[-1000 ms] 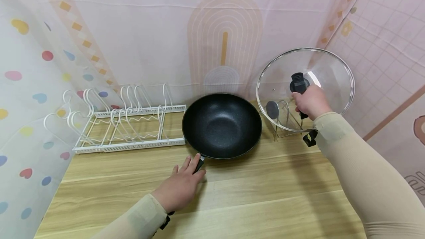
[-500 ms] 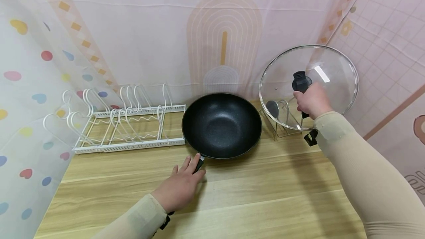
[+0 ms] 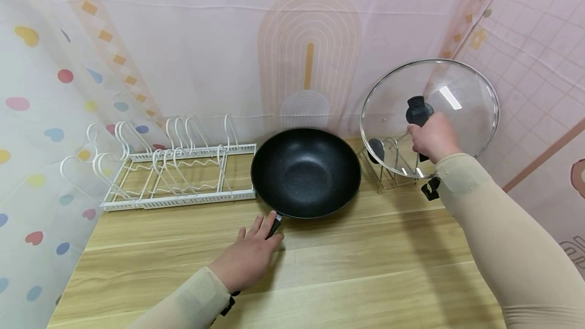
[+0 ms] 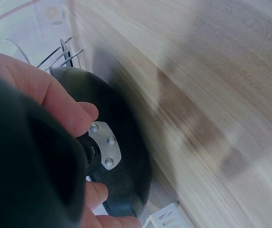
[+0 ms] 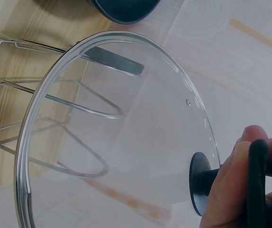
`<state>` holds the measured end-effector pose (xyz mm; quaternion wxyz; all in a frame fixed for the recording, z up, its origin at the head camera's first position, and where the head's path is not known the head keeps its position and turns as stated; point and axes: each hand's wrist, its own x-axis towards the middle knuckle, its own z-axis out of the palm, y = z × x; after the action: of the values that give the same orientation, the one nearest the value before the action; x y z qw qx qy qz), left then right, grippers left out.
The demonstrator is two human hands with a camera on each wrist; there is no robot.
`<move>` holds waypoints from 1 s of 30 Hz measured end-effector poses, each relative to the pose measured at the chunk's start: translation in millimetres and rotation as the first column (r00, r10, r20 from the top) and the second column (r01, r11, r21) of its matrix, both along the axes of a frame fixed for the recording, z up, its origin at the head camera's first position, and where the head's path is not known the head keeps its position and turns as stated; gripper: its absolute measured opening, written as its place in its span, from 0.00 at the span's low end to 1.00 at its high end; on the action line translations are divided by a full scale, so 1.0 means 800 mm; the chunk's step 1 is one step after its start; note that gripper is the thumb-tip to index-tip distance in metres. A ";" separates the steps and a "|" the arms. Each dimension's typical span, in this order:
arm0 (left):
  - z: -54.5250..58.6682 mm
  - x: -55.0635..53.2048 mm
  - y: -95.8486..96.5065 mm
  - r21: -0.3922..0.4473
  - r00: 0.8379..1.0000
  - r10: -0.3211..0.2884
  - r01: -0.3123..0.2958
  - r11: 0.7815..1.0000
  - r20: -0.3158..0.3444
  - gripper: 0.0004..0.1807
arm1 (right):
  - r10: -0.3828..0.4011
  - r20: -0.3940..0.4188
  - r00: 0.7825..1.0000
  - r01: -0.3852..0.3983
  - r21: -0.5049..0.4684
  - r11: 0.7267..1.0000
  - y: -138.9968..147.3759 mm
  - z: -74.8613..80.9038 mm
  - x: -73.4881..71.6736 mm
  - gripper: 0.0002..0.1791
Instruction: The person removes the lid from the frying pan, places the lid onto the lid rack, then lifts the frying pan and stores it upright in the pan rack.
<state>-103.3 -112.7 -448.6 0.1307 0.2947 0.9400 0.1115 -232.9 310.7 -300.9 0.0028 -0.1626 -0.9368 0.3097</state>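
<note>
2 hands were at work around the wok [image 3: 306, 172], which sat upright on the desk [image 3: 356, 268]. To its right, the glass lid [image 3: 436, 97] was held steeply tilted in the right hand [image 3: 435, 137], close by a wire rack [image 3: 396, 159]; whether its rim touched the wires could not be told. The step in hand looked to be handling the lid at that rack, though lifting out and setting in could not be told apart. The next move seemed to call for a firm hold on the lid, its rim kept from snagging the wires, with the wok steadied.

The right hand's fingers were curled around the lid's knob [image 3: 417, 109]. The left hand [image 3: 247, 260] lay at the near side of the wok, its fingers mostly straight and somewhat spread, thumb apart, resting across the handle [image 3: 275, 226] rather than wrapped round it. Just left of the wok stood a white rack [image 3: 196, 198].
</note>
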 end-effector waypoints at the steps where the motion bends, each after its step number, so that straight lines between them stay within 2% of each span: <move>1: 0.000 0.000 0.000 0.000 1.000 0.001 -0.001 1.000 0.001 0.28 | -0.001 -0.002 1.000 0.001 0.002 1.000 0.000 0.000 0.000 0.30; 21: 0.004 0.001 0.000 -0.003 1.000 0.004 -0.004 1.000 0.007 0.27 | -0.006 -0.001 1.000 0.006 0.034 0.999 0.005 0.004 0.000 0.27; 30: 0.004 0.002 -0.001 0.003 1.000 0.001 -0.001 1.000 -0.011 0.26 | 0.003 -0.023 1.000 -0.002 0.062 0.998 -0.002 0.008 0.003 0.30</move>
<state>-101.8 -113.2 -445.8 0.1248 0.2951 0.9407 0.1113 -230.9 309.3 -294.8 0.0182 -0.1578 -0.9460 0.2826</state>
